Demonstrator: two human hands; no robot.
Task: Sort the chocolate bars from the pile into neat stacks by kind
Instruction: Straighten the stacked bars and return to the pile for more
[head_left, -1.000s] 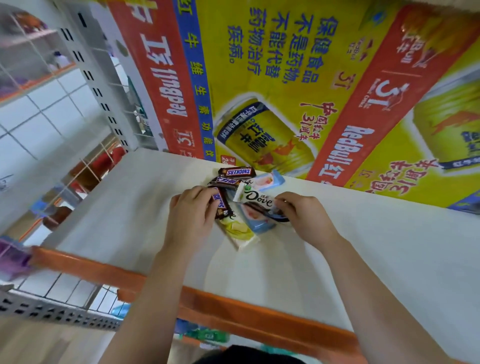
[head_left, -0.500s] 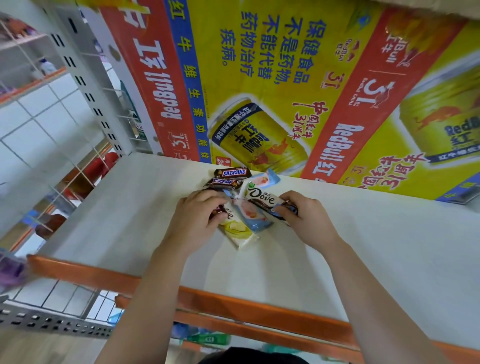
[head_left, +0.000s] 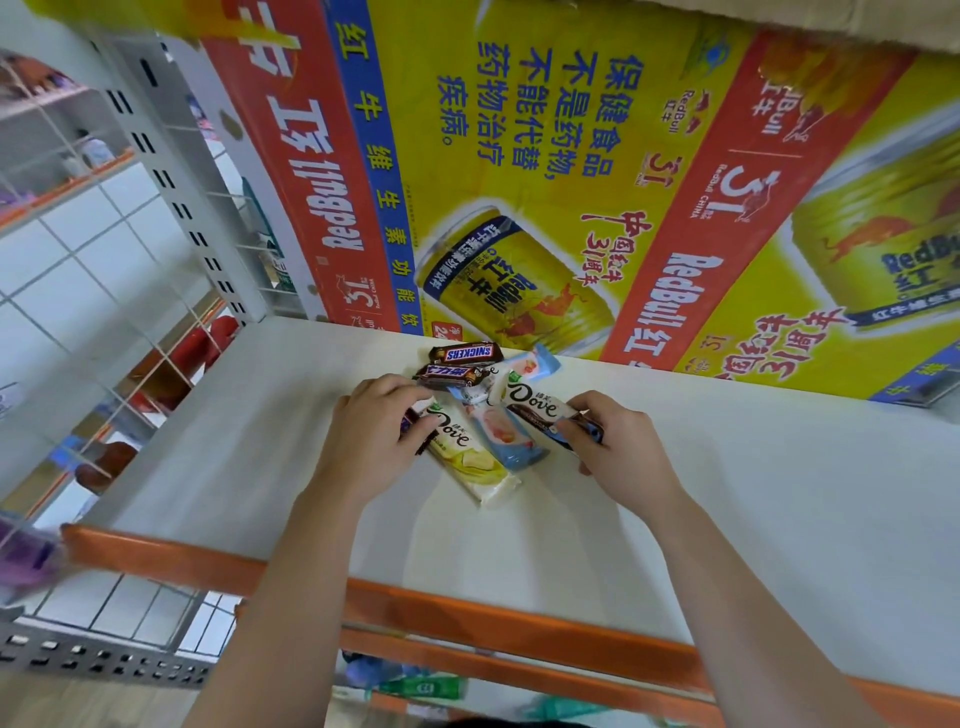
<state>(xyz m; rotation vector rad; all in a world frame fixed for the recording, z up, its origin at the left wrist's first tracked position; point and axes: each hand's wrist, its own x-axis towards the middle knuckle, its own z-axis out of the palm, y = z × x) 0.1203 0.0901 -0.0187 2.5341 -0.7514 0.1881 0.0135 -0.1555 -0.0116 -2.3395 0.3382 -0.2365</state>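
Head view, Dove bar (head_left: 535, 408) in right fingers (head_left: 597, 408), dark bar (head_left: 422, 441) under left fingers (head_left: 384, 388)

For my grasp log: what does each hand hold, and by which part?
The right hand pinches the brown Dove bar by one end. The left hand grips a dark bar, mostly hidden; which part is unclear.

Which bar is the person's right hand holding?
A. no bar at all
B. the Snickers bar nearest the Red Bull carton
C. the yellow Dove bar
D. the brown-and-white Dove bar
D: the right hand pinches the end of the brown-and-white Dove bar; the Snickers bar lies at the back, apart from it, and the yellow Dove bar lies by the left hand, which grips a dark bar.
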